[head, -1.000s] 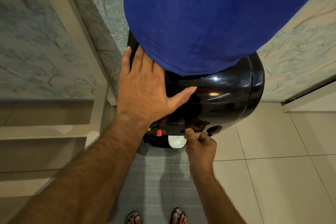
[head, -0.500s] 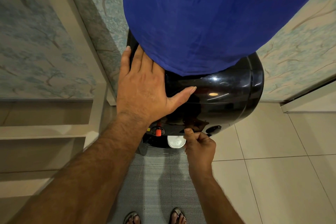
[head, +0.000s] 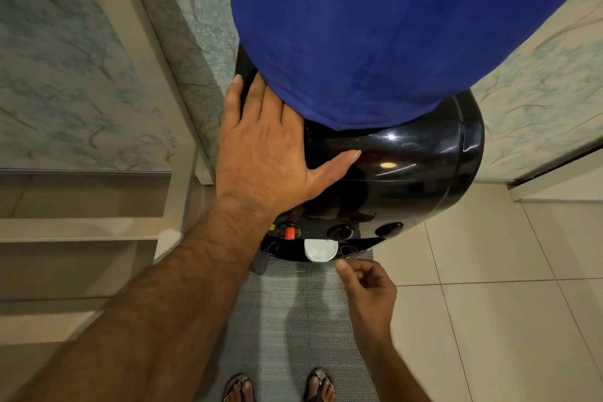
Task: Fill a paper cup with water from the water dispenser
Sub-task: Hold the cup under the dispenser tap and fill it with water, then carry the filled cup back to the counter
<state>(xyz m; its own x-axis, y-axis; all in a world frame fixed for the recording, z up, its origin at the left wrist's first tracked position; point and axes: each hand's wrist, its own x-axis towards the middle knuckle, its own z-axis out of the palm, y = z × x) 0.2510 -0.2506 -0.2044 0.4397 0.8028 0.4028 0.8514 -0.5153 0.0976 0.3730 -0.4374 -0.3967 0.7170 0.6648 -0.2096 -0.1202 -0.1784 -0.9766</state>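
A black water dispenser [head: 408, 166] stands in front of me, its bottle under a blue cloth cover [head: 375, 29]. A white paper cup [head: 320, 250] sits on the drip tray under the middle tap [head: 340, 232], with water visible inside. My left hand [head: 264, 147] lies flat and open on the dispenser's top left shoulder. My right hand [head: 367, 284] hovers just below and right of the cup, fingers loosely curled, holding nothing and not touching the cup. A red tap [head: 289, 232] is left of the cup, another black tap [head: 389, 229] to the right.
A grey mat [head: 293, 320] lies on the tiled floor [head: 489, 303] before the dispenser; my sandalled feet [head: 280, 387] stand on it. Steps [head: 81, 228] run along the left. Patterned walls [head: 65, 59] flank the dispenser.
My right hand has left the middle tap and dropped down toward me, away from the dispenser. The cup stays on the tray. My left hand has not moved.
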